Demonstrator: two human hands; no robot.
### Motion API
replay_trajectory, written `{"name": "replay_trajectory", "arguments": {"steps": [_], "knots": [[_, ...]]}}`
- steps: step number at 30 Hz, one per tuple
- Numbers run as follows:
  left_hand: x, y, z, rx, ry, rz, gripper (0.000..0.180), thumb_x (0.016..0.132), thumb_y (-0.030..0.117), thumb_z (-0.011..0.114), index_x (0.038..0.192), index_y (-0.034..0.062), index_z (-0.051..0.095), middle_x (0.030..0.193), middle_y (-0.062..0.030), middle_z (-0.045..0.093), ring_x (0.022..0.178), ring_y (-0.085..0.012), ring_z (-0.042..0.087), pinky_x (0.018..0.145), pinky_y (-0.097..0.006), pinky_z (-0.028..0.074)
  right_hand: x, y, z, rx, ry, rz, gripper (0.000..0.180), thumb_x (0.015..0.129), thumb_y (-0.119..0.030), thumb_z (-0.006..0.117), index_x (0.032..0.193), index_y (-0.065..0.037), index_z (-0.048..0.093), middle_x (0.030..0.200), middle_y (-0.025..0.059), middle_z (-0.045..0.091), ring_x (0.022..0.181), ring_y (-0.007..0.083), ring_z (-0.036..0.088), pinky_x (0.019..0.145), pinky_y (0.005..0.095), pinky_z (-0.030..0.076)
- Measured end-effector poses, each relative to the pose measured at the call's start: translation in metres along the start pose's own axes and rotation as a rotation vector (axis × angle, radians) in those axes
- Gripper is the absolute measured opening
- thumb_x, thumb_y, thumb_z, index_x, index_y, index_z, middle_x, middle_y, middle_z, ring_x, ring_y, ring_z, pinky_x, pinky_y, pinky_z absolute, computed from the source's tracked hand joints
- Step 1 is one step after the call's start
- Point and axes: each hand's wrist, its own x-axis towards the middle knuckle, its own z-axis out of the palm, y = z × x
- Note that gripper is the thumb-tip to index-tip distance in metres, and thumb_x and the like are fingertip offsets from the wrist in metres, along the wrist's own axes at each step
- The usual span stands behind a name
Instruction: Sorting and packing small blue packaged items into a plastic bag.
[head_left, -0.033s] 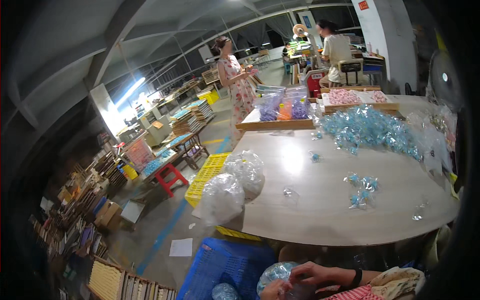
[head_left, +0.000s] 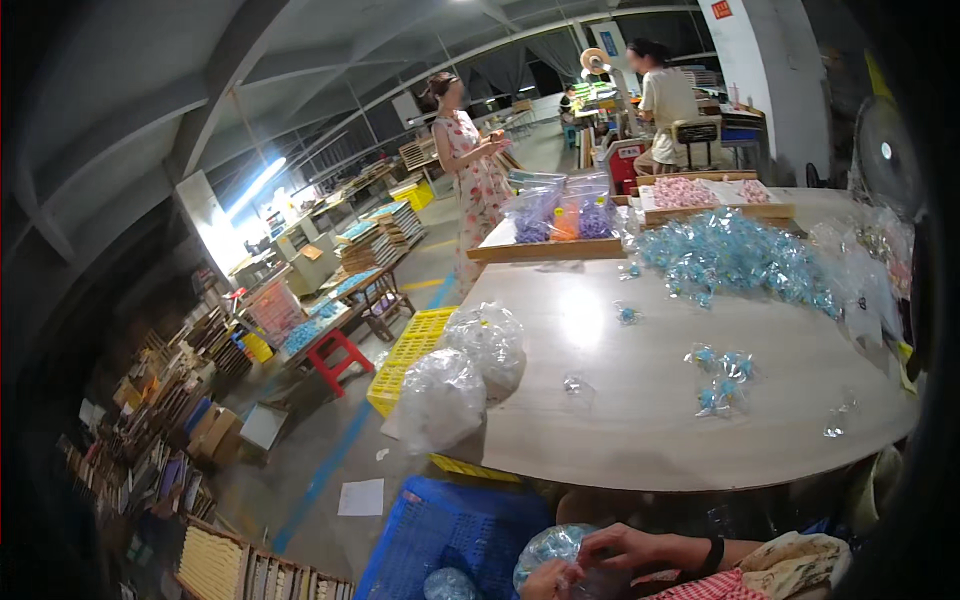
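At the lower edge, both my hands are at the top of a clear plastic bag point(head_left: 541, 549) with pale blue pieces inside. My right hand point(head_left: 625, 549) comes in from the right, a dark band on its wrist, its fingers pinched on the bag's plastic. Beside it, my left hand point(head_left: 548, 580) is closed on the same bag, partly cut off by the picture's edge. The bag is over the near side of a blue plastic crate point(head_left: 425, 520). Another filled bag point(head_left: 450, 583) lies inside that crate.
A table point(head_left: 620, 440) ahead bears a heap of blue wrapped pieces point(head_left: 735, 255), a few loose ones point(head_left: 722, 380), and trays of purple point(head_left: 592, 222) and pink pieces point(head_left: 683, 192). Puffed clear bags point(head_left: 440, 395) rest at its left edge by a yellow crate point(head_left: 410, 350). Two people stand or sit beyond.
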Motion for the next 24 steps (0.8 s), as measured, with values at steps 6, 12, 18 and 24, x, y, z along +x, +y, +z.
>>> {"name": "replay_trajectory", "arguments": {"steps": [6, 12, 18, 24], "knots": [[-0.006, -0.019, 0.009, -0.055, 0.013, -0.03, 0.028, 0.093, 0.023, 0.039, 0.082, 0.0067, 0.059, 0.077, -0.0143, 0.057, 0.072, -0.0346, 0.055, 0.066, -0.042, 0.042, -0.001, -0.004, 0.004, 0.052, -0.014, -0.005, 0.02, 0.083, -0.005, 0.058, 0.102, -0.001, 0.06, 0.095, 0.0095, 0.061, 0.085, 0.0205, 0.06, 0.079, 0.0308, 0.047], [-0.003, 0.003, 0.0, 0.053, -0.006, 0.0, 0.031, 0.095, 0.022, 0.035, 0.083, 0.0065, 0.059, 0.077, -0.0143, 0.057, 0.072, -0.0337, 0.055, 0.066, -0.041, 0.043, -0.004, 0.007, 0.007, 0.071, 0.033, -0.048, 0.02, 0.083, -0.004, 0.058, 0.103, -0.002, 0.06, 0.095, 0.0086, 0.061, 0.085, 0.02, 0.059, 0.078, 0.0301, 0.047], [-0.004, -0.012, 0.009, 0.031, -0.005, -0.121, 0.037, 0.097, 0.027, 0.032, 0.086, 0.007, 0.061, 0.08, -0.0142, 0.059, 0.074, -0.0322, 0.056, 0.067, -0.04, 0.043, -0.005, 0.01, 0.006, 0.067, 0.035, -0.031, 0.02, 0.083, -0.002, 0.057, 0.102, -0.001, 0.059, 0.093, 0.0092, 0.061, 0.086, 0.0199, 0.059, 0.078, 0.0301, 0.047], [-0.009, -0.01, 0.002, -0.073, -0.043, -0.079, 0.039, 0.098, 0.03, 0.033, 0.087, 0.0052, 0.06, 0.077, -0.0143, 0.057, 0.073, -0.0328, 0.054, 0.067, -0.04, 0.042, -0.005, 0.001, 0.009, 0.143, 0.014, -0.041, 0.019, 0.082, 0.001, 0.056, 0.101, 0.0, 0.059, 0.091, 0.0091, 0.059, 0.085, 0.0194, 0.058, 0.076, 0.029, 0.046]]}}
